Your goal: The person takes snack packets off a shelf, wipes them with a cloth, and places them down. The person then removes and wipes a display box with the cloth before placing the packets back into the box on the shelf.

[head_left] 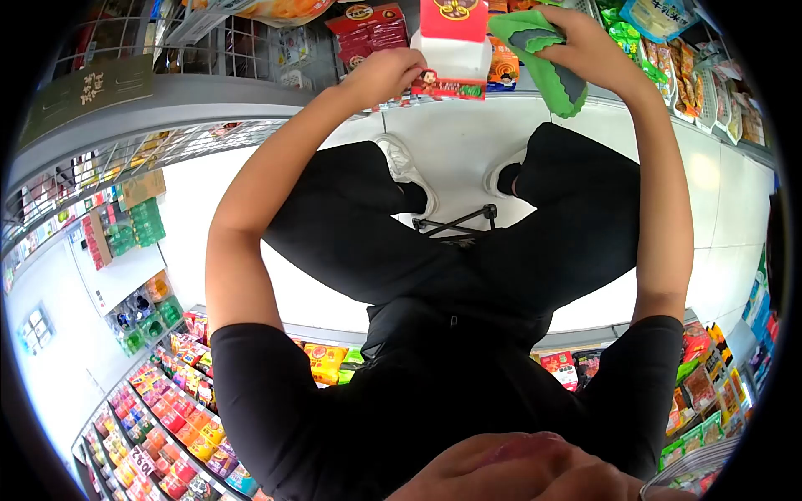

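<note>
At the top centre, my left hand (385, 77) pinches the front left edge of a red and white display box (452, 63) on the shelf. The white inside of the box shows. My right hand (582, 48) grips a green and grey cloth (540, 60), which hangs down over the shelf's front edge, just right of the box. Dark red packets (372, 37) stand left of the box. An orange packet (503, 63) shows between the box and the cloth.
Wire shelving (242, 46) is at the upper left. Snack packets (687, 75) fill baskets at the upper right. Below are my legs, white shoes (404, 167) and a folding stool's black frame (455, 224) on the pale floor. More stocked shelves (167, 417) stand behind me.
</note>
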`<action>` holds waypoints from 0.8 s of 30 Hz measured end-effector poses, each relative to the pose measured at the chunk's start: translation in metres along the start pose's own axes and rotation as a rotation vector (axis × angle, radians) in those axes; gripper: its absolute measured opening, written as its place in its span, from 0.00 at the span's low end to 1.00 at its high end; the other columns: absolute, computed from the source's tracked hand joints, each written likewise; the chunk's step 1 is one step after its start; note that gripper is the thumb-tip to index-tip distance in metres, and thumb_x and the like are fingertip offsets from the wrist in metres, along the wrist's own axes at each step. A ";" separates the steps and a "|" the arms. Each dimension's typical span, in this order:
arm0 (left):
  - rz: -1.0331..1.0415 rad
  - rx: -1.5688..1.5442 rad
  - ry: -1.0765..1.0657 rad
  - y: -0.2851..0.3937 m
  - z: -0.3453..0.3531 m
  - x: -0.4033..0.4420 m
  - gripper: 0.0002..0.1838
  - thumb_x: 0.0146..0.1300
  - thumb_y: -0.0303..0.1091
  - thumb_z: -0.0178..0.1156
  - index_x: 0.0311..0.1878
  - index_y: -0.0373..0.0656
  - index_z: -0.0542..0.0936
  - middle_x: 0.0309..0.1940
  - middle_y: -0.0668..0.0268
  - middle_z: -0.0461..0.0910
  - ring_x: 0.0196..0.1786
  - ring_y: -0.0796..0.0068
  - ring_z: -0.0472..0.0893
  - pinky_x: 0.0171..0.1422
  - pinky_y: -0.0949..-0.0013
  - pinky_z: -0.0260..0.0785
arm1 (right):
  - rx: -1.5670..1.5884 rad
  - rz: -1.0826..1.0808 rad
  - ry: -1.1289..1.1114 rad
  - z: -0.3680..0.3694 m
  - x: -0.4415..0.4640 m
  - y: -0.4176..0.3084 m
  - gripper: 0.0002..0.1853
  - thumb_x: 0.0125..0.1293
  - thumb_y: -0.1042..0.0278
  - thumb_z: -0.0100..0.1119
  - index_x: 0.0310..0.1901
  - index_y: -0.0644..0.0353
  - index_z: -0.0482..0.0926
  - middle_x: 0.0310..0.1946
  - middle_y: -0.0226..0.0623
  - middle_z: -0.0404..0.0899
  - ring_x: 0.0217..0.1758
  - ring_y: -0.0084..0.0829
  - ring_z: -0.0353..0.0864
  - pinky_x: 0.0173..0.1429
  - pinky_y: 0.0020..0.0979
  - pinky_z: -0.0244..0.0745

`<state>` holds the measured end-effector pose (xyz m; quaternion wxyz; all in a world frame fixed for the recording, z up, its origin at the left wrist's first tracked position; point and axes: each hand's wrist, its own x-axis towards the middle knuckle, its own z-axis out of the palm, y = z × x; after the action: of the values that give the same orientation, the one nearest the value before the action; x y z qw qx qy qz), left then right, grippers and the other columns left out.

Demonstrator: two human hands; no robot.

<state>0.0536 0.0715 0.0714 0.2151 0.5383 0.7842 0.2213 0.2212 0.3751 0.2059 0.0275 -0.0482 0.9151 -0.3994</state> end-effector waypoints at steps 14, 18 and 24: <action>0.046 0.108 -0.049 0.118 -0.023 -0.162 0.08 0.69 0.26 0.60 0.49 0.39 0.80 0.45 0.58 0.83 0.45 0.53 0.84 0.49 0.56 0.78 | -0.062 0.105 -0.314 0.041 0.002 0.029 0.25 0.69 0.56 0.71 0.64 0.57 0.82 0.64 0.38 0.75 0.69 0.36 0.72 0.73 0.37 0.69; 0.125 0.237 0.168 0.116 -0.009 -0.174 0.11 0.61 0.25 0.61 0.48 0.40 0.79 0.43 0.63 0.81 0.44 0.60 0.85 0.46 0.60 0.80 | -0.087 0.124 -0.387 0.048 0.009 0.001 0.23 0.67 0.59 0.73 0.61 0.58 0.83 0.58 0.40 0.80 0.63 0.35 0.76 0.69 0.37 0.72; 0.120 0.344 0.277 0.115 -0.006 -0.171 0.14 0.57 0.25 0.61 0.48 0.41 0.78 0.43 0.65 0.80 0.43 0.64 0.85 0.45 0.62 0.80 | -0.186 -0.073 -0.176 0.055 0.021 0.011 0.23 0.53 0.77 0.68 0.54 0.59 0.85 0.46 0.42 0.86 0.46 0.43 0.85 0.53 0.35 0.80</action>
<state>0.1925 -0.0532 0.1601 -0.0032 0.5773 0.7990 0.1683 0.2041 0.3401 0.1602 0.0887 -0.1187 0.9398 -0.3079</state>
